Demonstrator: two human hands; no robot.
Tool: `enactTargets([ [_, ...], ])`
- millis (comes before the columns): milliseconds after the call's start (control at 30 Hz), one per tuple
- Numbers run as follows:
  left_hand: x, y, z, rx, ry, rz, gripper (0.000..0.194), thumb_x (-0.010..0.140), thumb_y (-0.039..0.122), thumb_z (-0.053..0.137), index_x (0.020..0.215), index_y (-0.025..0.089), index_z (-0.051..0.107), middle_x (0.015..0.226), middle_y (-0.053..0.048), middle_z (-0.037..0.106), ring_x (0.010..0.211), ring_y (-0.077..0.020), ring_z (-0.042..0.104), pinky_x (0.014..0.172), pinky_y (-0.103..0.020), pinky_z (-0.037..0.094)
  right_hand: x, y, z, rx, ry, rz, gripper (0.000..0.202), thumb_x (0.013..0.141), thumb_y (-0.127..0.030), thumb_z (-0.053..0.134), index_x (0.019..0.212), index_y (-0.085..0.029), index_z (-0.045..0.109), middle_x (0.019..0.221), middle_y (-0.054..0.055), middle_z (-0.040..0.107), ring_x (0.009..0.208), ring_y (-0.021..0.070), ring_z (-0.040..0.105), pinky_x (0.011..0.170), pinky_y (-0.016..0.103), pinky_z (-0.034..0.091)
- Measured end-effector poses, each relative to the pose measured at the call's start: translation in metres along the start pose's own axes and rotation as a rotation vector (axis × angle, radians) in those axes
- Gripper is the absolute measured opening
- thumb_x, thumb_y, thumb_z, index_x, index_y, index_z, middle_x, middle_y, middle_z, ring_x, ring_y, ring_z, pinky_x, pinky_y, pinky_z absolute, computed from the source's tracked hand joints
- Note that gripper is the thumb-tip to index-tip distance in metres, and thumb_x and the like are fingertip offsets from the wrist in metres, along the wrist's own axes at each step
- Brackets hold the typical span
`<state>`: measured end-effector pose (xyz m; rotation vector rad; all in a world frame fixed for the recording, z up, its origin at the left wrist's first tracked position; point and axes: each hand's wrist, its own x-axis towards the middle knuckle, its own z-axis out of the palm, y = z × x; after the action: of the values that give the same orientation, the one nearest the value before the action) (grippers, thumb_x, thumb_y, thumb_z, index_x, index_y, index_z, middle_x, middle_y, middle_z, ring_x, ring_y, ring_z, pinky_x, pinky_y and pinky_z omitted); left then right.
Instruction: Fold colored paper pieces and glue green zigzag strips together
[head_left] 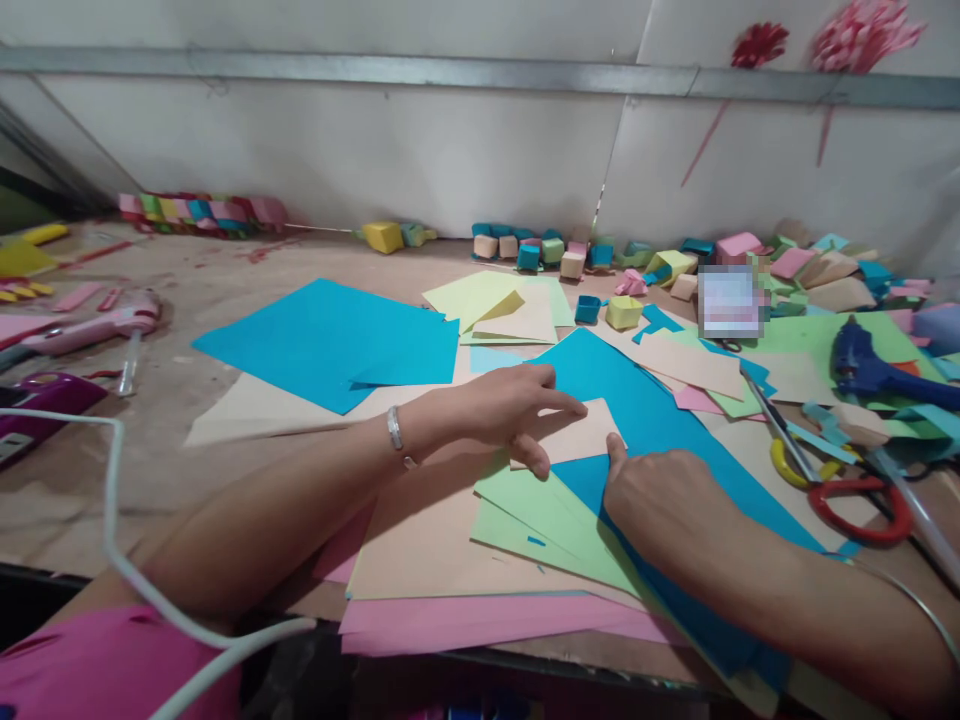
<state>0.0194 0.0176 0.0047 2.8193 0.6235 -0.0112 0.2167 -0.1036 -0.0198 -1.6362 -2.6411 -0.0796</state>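
A small rectangular piece of peach paper lies over a blue sheet and pale green sheets. Across its left part reaches my left hand, index finger stretched along the upper edge and thumb spread apart near the lower edge. My right hand is at the lower right corner, its thumb tip pressed on the paper's right edge. The other right fingers are curled in, their tips hidden from view. Larger peach and pink sheets lie beneath.
Red-handled scissors and a blue glue gun lie at right. A pink glue gun is at left. Small paper boxes line the wall. A white cable crosses the lower left. Another blue sheet lies left of centre.
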Motion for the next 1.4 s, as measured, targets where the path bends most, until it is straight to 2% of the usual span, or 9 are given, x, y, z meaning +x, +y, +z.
enactTargets([
  [267,-0.013,-0.022,-0.011,-0.021,-0.013,0.084,0.116,0.050,0.068,0.082,0.149,0.027,0.037,0.107,-0.008,0.053,0.090,-0.0246,0.048,0.079,-0.031,0.041,0.004,-0.006,-0.009,-0.218,-0.122,-0.041,0.035,0.073,0.004,0.058,0.103,-0.007,0.072,0.045,0.007,0.058,0.031,0.0134,0.043,0.036,0.028,0.017],
  [400,-0.012,-0.034,-0.012,-0.320,0.004,0.108,0.107,0.058,0.065,0.080,0.149,0.028,0.037,0.116,-0.008,0.056,0.101,-0.0248,0.052,0.086,-0.032,0.045,0.001,-0.008,-0.005,-0.338,-0.153,-0.029,0.044,0.070,0.009,0.053,0.106,-0.009,0.070,0.046,0.005,0.055,0.034,0.0145,0.045,0.038,0.028,0.017],
  [500,-0.005,-0.037,-0.001,-0.505,0.389,-0.060,0.057,0.089,0.061,0.051,0.129,0.020,0.060,0.112,-0.011,0.063,0.094,-0.0202,0.057,0.082,-0.031,0.047,0.002,-0.009,-0.009,-0.429,-0.090,-0.018,0.038,0.070,0.009,0.051,0.095,-0.011,0.070,0.054,0.008,0.058,0.043,0.0185,0.052,0.042,0.029,0.022],
  [600,0.001,-0.036,0.013,-0.533,0.724,-0.174,0.047,0.098,0.051,0.038,0.100,0.016,0.070,0.092,-0.010,0.069,0.086,-0.0175,0.062,0.077,-0.030,0.049,0.006,-0.010,-0.016,-0.438,0.015,-0.062,0.027,0.072,0.006,0.049,0.079,-0.014,0.067,0.066,0.011,0.060,0.057,0.0246,0.058,0.049,0.033,0.030],
  [700,0.002,-0.037,0.022,-0.458,0.856,-0.206,0.047,0.099,0.047,0.038,0.086,0.016,0.071,0.076,-0.006,0.069,0.074,-0.0142,0.062,0.072,-0.027,0.050,0.010,-0.010,-0.018,-0.446,0.052,-0.101,0.029,0.075,0.006,0.046,0.082,-0.013,0.067,0.076,0.013,0.062,0.066,0.0271,0.059,0.054,0.035,0.034],
  [900,0.002,-0.041,0.023,-0.369,0.904,-0.218,0.043,0.098,0.047,0.041,0.095,0.016,0.072,0.079,-0.006,0.072,0.082,-0.0177,0.066,0.079,-0.030,0.049,0.027,0.007,-0.004,-0.366,0.200,-0.064,0.033,0.093,-0.010,0.046,0.123,-0.007,0.058,0.128,0.024,0.058,0.108,0.0342,0.056,0.080,0.041,0.040],
  [1133,-0.002,-0.039,0.020,-0.233,0.600,-0.061,0.049,0.087,0.058,0.058,0.118,0.021,0.065,0.105,-0.007,0.072,0.099,-0.0219,0.062,0.090,-0.034,0.045,0.055,0.056,0.009,0.037,0.090,0.044,0.046,0.081,-0.030,0.068,0.123,-0.013,0.059,0.102,0.013,0.068,0.095,0.0276,0.059,0.073,0.033,0.041],
  [1233,0.000,-0.039,0.023,-0.170,0.499,0.063,0.074,0.075,0.060,0.072,0.135,0.022,0.052,0.110,-0.008,0.070,0.102,-0.0254,0.060,0.094,-0.040,0.043,0.058,0.069,0.008,0.327,0.131,0.088,0.024,0.081,-0.026,0.062,0.102,-0.017,0.068,0.089,0.008,0.068,0.081,0.0214,0.060,0.066,0.029,0.042],
  [1400,0.005,-0.039,0.025,-0.214,0.809,-0.080,0.092,0.065,0.056,0.081,0.142,0.020,0.045,0.130,-0.017,0.055,0.112,-0.0309,0.054,0.089,-0.042,0.048,0.058,0.067,0.004,0.674,0.348,0.066,0.014,0.084,-0.026,0.058,0.081,-0.019,0.069,0.079,0.005,0.065,0.073,0.0184,0.059,0.064,0.029,0.044],
])
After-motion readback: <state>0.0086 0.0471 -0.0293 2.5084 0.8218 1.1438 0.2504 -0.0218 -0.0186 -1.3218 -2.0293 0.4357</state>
